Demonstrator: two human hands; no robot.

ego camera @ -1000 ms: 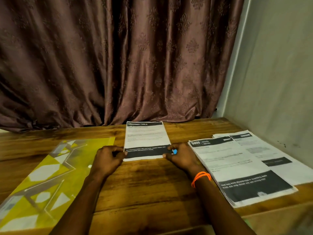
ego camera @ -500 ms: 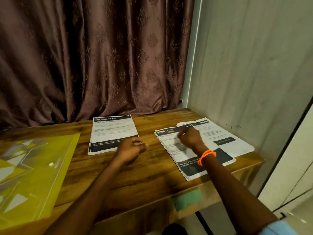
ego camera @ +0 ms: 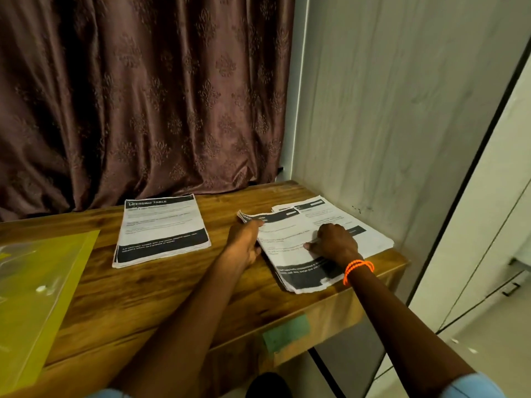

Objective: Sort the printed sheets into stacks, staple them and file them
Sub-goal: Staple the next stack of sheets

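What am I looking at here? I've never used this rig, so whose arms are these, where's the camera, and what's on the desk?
No machine: a person's bare arms, filmed by a camera worn on their head, looking down. On the wooden table lie three stacks of printed sheets. The left hand lifts the left edge of the middle stack; the right hand, above an orange wristband, presses on it. The far-right stack lies partly beneath it, the left stack apart. A yellow folder lies far left.

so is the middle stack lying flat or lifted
Partly lifted: the middle stack has its far left corner curled up off the table at the left hand; the right hand presses the rest down.
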